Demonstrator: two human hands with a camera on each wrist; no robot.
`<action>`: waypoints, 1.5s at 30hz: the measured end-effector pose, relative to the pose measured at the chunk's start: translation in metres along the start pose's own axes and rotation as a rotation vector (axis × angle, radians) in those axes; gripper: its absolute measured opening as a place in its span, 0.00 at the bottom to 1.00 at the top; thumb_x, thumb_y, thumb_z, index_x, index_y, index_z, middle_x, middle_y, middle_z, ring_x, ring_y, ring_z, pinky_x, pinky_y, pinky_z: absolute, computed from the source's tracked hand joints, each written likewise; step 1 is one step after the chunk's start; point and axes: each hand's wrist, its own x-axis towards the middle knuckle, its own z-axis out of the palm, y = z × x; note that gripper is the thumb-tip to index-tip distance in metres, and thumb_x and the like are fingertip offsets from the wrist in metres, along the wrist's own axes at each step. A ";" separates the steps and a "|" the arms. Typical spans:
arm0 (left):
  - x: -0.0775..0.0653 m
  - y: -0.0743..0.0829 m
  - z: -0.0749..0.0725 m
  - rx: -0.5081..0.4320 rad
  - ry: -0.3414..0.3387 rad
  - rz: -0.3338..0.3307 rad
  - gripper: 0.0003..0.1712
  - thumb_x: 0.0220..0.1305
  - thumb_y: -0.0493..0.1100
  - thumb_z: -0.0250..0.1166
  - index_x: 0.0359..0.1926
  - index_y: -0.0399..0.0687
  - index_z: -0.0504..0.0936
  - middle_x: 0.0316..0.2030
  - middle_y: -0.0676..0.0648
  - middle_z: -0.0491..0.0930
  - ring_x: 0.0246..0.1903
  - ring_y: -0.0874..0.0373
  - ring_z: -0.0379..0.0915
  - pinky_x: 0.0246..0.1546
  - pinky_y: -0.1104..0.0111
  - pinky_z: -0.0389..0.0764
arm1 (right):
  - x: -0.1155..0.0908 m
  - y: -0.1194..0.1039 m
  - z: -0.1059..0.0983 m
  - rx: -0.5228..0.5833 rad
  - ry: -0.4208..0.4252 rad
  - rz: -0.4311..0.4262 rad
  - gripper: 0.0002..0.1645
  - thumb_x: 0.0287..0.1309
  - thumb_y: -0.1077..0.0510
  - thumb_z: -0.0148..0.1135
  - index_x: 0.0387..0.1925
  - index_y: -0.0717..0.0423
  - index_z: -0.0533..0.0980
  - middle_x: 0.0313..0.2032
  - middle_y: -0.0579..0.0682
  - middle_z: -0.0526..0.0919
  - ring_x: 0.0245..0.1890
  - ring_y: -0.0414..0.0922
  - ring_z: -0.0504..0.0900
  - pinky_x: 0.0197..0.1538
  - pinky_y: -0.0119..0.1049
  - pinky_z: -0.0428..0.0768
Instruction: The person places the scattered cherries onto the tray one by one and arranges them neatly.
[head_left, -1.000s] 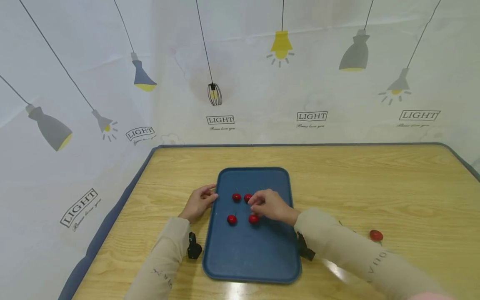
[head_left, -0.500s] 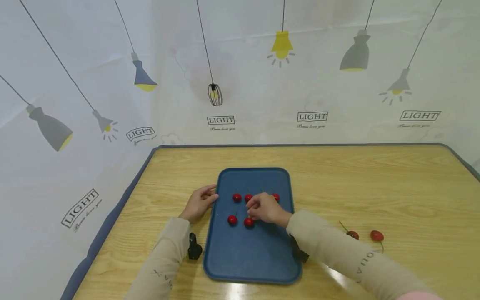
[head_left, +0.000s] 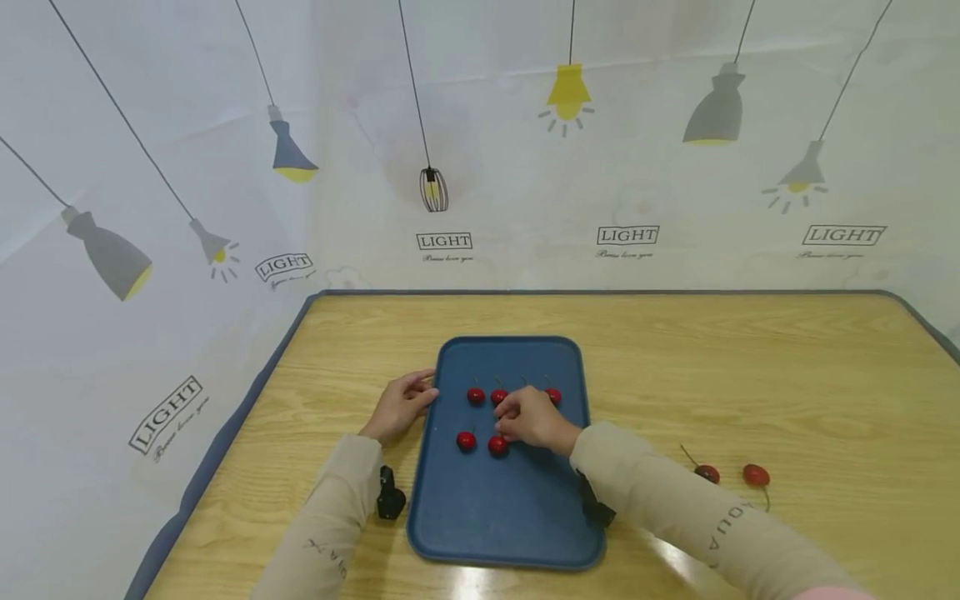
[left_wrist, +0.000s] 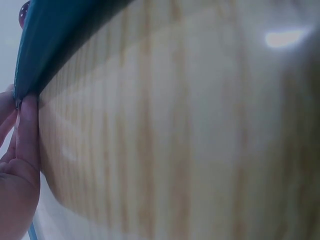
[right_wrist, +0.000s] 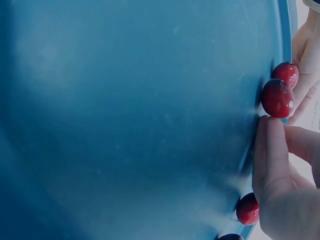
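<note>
My right hand [head_left: 536, 419] is over the blue tray [head_left: 506, 521], its fingertips close together at the top of a red cherry [head_left: 498, 447], seeming to pinch its stem. In the right wrist view those fingers touch the cherry [right_wrist: 278, 98]. Left of it lies another cherry [head_left: 466, 442]. Farther back is a row with a cherry [head_left: 476, 396], a second cherry [head_left: 498, 397] and a right-hand cherry [head_left: 553, 395]; my right hand hides part of this row. My left hand [head_left: 400, 407] holds the tray's left rim, with the rim [left_wrist: 30, 65] between thumb and fingers in the left wrist view.
On the wooden table [head_left: 750, 375] right of the tray lie a dark cherry [head_left: 707, 473] and a brighter cherry [head_left: 756, 475], both with stems, beside my right sleeve. A wall [head_left: 510, 167] printed with lamps stands behind the table.
My right hand shifts slightly left and toward me, and the front cherry under it moves left. The right end of the back row comes into view. The left hand stays at the tray.
</note>
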 end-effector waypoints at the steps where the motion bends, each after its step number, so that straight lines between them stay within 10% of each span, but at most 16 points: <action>1: 0.000 0.000 0.000 0.001 0.001 -0.001 0.24 0.60 0.35 0.57 0.58 0.37 0.67 0.38 0.40 0.73 0.31 0.58 0.72 0.33 0.68 0.78 | 0.000 0.000 0.000 0.005 -0.002 0.009 0.10 0.46 0.71 0.62 0.35 0.71 0.77 0.24 0.53 0.79 0.22 0.43 0.80 0.28 0.33 0.80; 45: -0.002 0.002 -0.001 0.001 -0.010 -0.024 0.24 0.61 0.36 0.56 0.59 0.40 0.67 0.38 0.41 0.73 0.33 0.57 0.72 0.34 0.68 0.78 | 0.000 -0.005 0.002 -0.016 0.000 0.065 0.13 0.46 0.72 0.61 0.38 0.68 0.77 0.26 0.52 0.76 0.24 0.42 0.78 0.32 0.35 0.80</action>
